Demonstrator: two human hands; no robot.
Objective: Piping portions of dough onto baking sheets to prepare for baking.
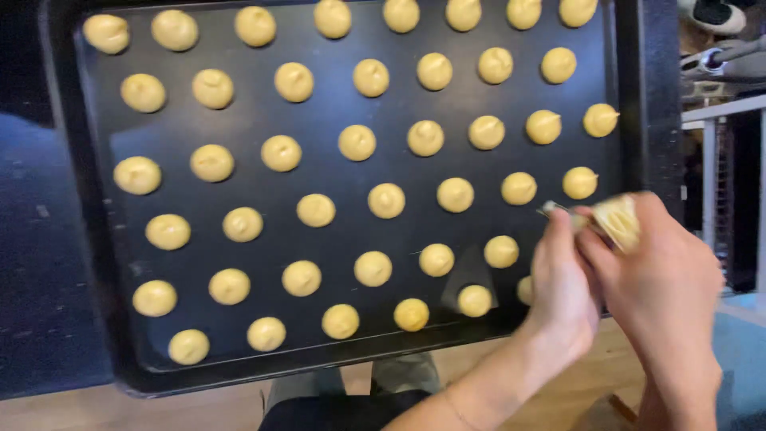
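A black baking tray (pixel 88 199) fills most of the view, covered with several rows of small round yellow dough mounds (pixel 357 142). My right hand (pixel 666 287) grips a piping bag (pixel 616 219) filled with yellow dough at the tray's lower right corner. My left hand (pixel 562 291) sits just left of it, fingers pinching the bag near its metal tip (pixel 552 209). The tip points left, toward the mounds by the tray's right edge. Both hands are blurred by motion.
The tray lies on a dark surface (pixel 32 263) with a wooden floor (pixel 495 367) below its near edge. White metal furniture legs (pixel 710 175) stand at the right. Dark clothing (pixel 343 407) shows at the bottom.
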